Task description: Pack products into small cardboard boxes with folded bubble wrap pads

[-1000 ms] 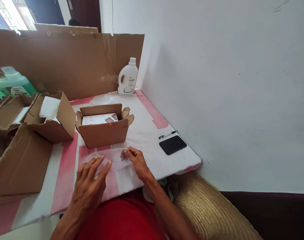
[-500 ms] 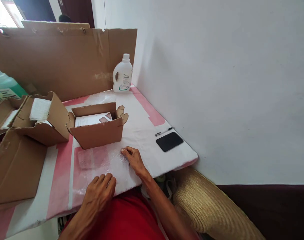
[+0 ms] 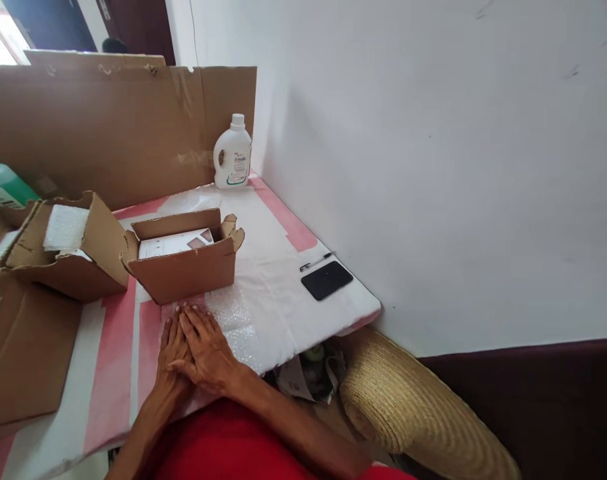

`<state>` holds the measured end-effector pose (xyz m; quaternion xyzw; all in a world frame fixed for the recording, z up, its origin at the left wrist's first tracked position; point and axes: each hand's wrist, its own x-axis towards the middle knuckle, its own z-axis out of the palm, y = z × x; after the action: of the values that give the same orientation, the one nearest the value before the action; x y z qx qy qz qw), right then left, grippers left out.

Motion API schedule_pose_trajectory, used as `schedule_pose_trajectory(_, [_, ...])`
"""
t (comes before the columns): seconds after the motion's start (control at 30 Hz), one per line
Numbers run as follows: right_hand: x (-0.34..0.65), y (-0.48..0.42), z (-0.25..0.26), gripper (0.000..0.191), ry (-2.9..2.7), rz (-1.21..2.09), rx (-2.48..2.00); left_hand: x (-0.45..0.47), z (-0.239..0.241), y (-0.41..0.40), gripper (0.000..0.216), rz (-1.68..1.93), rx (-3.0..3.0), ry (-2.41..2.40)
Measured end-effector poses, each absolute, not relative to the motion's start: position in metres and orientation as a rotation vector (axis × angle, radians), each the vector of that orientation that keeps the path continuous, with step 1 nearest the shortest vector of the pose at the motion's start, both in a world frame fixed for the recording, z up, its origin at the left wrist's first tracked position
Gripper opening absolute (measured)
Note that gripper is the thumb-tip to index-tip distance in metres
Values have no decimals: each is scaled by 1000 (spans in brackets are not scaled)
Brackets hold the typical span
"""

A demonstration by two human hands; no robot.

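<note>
A clear sheet of bubble wrap [image 3: 236,323] lies flat at the near edge of the table. Both hands press down on its left part, side by side and overlapping. My right hand [image 3: 206,350], fingers stretched out, rests partly over my left hand [image 3: 172,360]. The left one also lies flat, with some of its fingers hidden beneath the right. Just beyond the fingertips stands an open cardboard box [image 3: 188,270] with a white printed box [image 3: 168,245] inside it.
More open cardboard boxes [image 3: 73,277] stand at the left, one holding white foam wrap [image 3: 67,227]. A white jug [image 3: 234,157] is at the back before a cardboard panel [image 3: 108,127]. A black phone [image 3: 327,280] and a pen [image 3: 316,262] lie near the wall. A woven straw item [image 3: 408,400] is below right.
My right hand has moved left from the bubble wrap's right side onto my left hand. My left hand has moved forward and flattened. The view has shifted slightly right.
</note>
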<state>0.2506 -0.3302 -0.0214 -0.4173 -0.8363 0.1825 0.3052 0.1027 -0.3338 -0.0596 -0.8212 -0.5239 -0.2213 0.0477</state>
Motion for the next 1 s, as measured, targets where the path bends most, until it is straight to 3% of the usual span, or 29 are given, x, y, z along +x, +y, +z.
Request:
schedule_pose_trajectory(0.13, [252, -308, -40, 86, -2321, 487, -1244, 105, -83, -329, 66, -558, -2497, -1634])
schedule_pose_trajectory(0.47, [346, -298, -51, 83, -2360, 401, -1585, 81, -45, -344, 89, -399, -2367, -1885])
schedule_pose_trajectory(0.63, [367, -317, -46, 89, -2317, 363, -1549, 53, -46, -372, 89, -396, -2391, -1721])
schedule_pose_trajectory(0.77, [400, -341, -33, 101, -2500, 401, -1240, 41, -34, -398, 102, -362, -2597, -1525])
schedule_pose_trajectory(0.87, [421, -351, -31, 105, -2668, 472, -1055, 34, -27, -404, 92, -274, -2752, -1297])
schedule_pose_trajectory(1.0, [430, -355, -41, 86, -2732, 431, -1038, 28, -27, -400, 78, -335, -2734, -1167])
